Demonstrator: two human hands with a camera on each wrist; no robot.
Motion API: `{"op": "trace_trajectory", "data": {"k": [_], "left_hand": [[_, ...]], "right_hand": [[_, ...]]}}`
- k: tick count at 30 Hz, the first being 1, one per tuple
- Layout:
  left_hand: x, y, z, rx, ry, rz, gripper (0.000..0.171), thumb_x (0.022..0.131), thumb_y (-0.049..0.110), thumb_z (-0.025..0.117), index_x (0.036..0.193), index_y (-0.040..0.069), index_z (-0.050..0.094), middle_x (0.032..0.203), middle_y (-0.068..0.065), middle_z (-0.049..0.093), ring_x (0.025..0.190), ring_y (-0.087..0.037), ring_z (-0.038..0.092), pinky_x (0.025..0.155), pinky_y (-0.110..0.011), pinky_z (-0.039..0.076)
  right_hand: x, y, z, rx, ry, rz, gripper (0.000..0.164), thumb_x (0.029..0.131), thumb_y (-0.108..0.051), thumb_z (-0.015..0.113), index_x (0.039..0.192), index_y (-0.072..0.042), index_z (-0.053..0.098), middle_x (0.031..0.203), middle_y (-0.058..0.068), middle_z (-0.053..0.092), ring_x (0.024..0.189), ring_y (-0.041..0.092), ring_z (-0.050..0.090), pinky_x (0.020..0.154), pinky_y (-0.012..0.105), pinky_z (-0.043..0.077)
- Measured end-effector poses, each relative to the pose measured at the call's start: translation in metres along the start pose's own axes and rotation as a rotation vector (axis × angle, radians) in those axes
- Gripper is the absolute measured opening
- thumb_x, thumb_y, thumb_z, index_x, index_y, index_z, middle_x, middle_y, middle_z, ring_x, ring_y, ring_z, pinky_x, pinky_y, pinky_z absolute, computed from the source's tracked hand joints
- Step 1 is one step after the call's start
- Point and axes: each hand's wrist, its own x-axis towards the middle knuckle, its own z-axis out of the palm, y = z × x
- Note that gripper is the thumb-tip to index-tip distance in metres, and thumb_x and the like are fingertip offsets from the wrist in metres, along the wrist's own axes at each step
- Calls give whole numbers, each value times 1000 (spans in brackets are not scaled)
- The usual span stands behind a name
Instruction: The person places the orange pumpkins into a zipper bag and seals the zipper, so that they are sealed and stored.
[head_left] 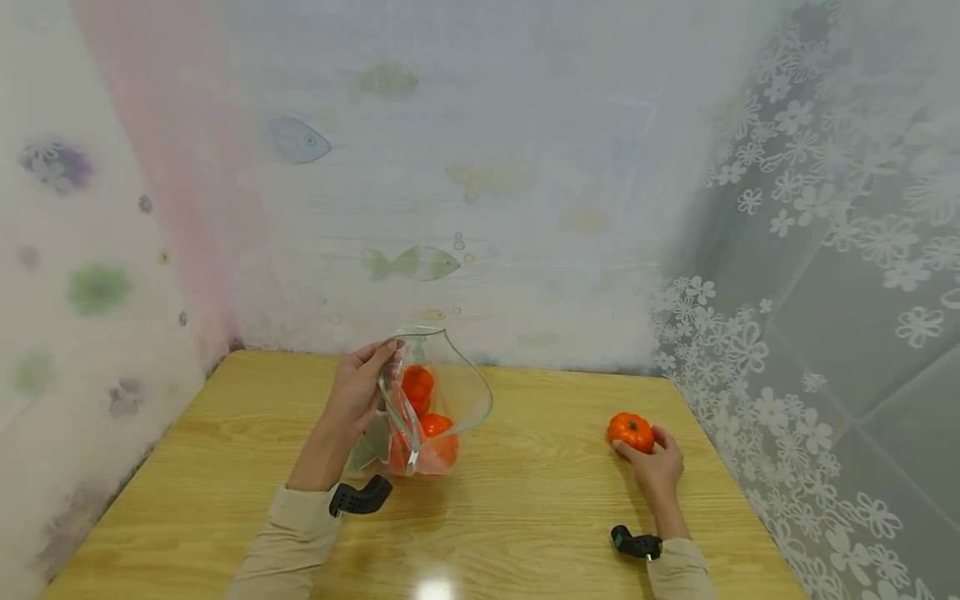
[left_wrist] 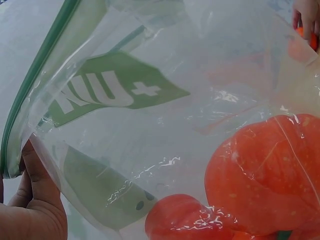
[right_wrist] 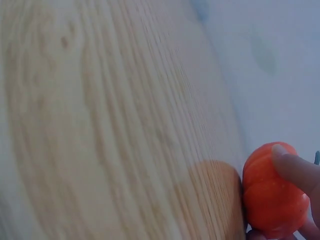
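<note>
Our left hand (head_left: 358,392) pinches the clear bag (head_left: 431,408) open on the bench (head_left: 525,500); our right hand (head_left: 658,467) grips the loose tomato (head_left: 631,432), which next needs lifting into the bag's mouth.

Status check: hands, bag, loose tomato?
Left hand pinches bag rim, mouth held open, two tomatoes inside. Right hand grips loose tomato on table. Nothing between them.

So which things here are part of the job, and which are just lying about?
In the job:
- clear zip bag, held open by the left hand
- orange pumpkins inside it
- loose orange pumpkin, gripped by the right hand

Just there:
- wooden table
- fish-print curtain
</note>
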Motion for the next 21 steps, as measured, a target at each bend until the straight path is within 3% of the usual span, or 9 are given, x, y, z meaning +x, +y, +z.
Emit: {"op": "trace_trajectory", "data": {"k": [6, 15, 21], "left_hand": [[-2, 1, 1, -16, 0, -5, 25, 108, 11, 51, 94, 14, 71, 75, 5, 64, 58, -4, 56, 53, -12, 53], [-4, 0, 2, -6, 9, -4, 24, 108, 11, 51, 94, 13, 71, 75, 5, 64, 57, -4, 56, 52, -13, 53], [-6, 0, 1, -13, -12, -12, 22, 108, 12, 51, 98, 13, 70, 78, 5, 64, 57, -4, 57, 52, -13, 52]], "right_hand": [[-4, -3, -5, -52, -58, 3, 78, 80, -18, 89, 143, 5, 49, 142, 28, 50, 112, 39, 56, 96, 43, 47], [-8, -8, -12, -110, -213, -11, 83, 81, -28, 89, 146, 4, 48, 143, 28, 49, 121, 45, 58, 106, 53, 49], [-14, -12, -10, -126, -281, -33, 82, 85, -30, 86, 148, 3, 47, 148, 29, 47, 123, 45, 58, 103, 49, 53]]}}
